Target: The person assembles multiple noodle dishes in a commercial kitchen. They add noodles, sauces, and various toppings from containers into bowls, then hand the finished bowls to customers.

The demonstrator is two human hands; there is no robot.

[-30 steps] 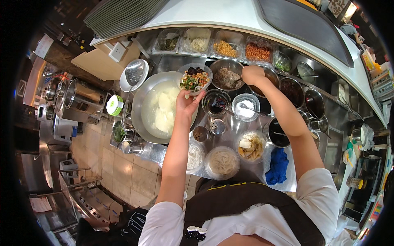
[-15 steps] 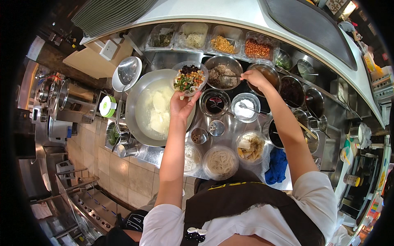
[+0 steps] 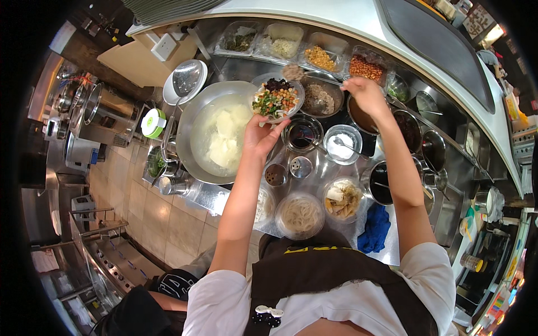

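My left hand is closed round the lower edge of a clear plastic bowl, which has chopped greens, peanuts and dark bits in it. My right hand grips the handle of a metal spoon. On the spoon's end sits a heap of brown minced meat, raised just beyond the bowl's far right rim. Below the spoon stands a steel bowl with more of the mince inside. A large steel pan of cloudy liquid and pale soft chunks is left of my left hand.
Plastic tubs of peanuts and other toppings line the back. Nearer are a dark sauce bowl, a white powder tub, two shaker lids and noodle bowls. A blue cloth lies at right; sauce pots stand beyond.
My right hand has lifted the spoon out of the steel bowl, loaded with mince, and brought it up toward the plastic bowl. The whole view has shifted slightly.
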